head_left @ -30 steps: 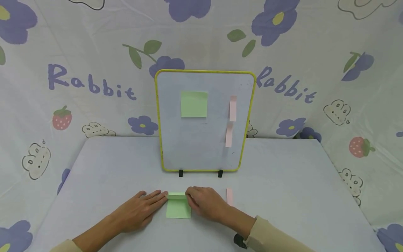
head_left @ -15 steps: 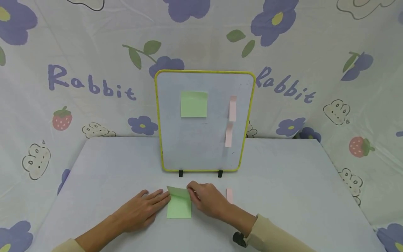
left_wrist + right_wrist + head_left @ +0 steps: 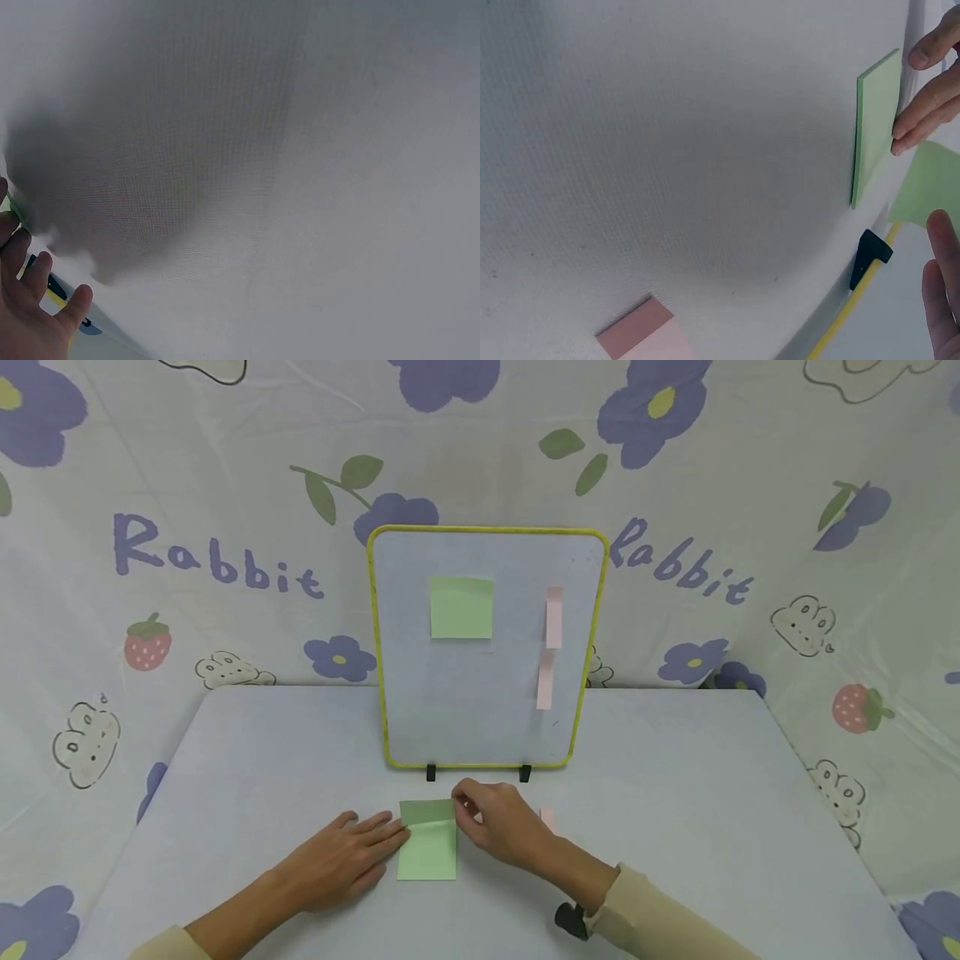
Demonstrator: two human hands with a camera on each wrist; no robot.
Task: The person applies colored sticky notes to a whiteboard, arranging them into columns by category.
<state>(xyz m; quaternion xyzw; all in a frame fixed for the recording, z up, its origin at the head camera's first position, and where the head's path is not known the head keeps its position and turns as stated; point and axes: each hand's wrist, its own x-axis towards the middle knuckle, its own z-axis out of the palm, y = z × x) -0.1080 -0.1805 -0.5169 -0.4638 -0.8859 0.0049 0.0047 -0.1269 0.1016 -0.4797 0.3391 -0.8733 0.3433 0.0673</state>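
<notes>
A light green sticky note pad (image 3: 426, 856) lies on the white table in front of the board. Its top sheet (image 3: 427, 812) is lifted at the far side, and my right hand (image 3: 498, 822) pinches that sheet's right corner between thumb and fingers. With fingers extended, my left hand (image 3: 345, 860) rests at the pad's left edge. The right wrist view shows the pad's thin side (image 3: 877, 124) and the raised sheet (image 3: 930, 187) apart from the table. Only part of the left hand (image 3: 34, 315) shows in the left wrist view.
A yellow-framed whiteboard (image 3: 465, 718) stands on black feet (image 3: 431, 772) behind the hands. It carries one green sticky note (image 3: 461, 608) and two pink strips (image 3: 554, 618). Another pink strip (image 3: 547, 819) lies partly hidden behind the right hand.
My right hand has moved away toward the board, drawing the green sheet's edge up and back from the pad. The left hand has shifted slightly right along with its fingertips.
</notes>
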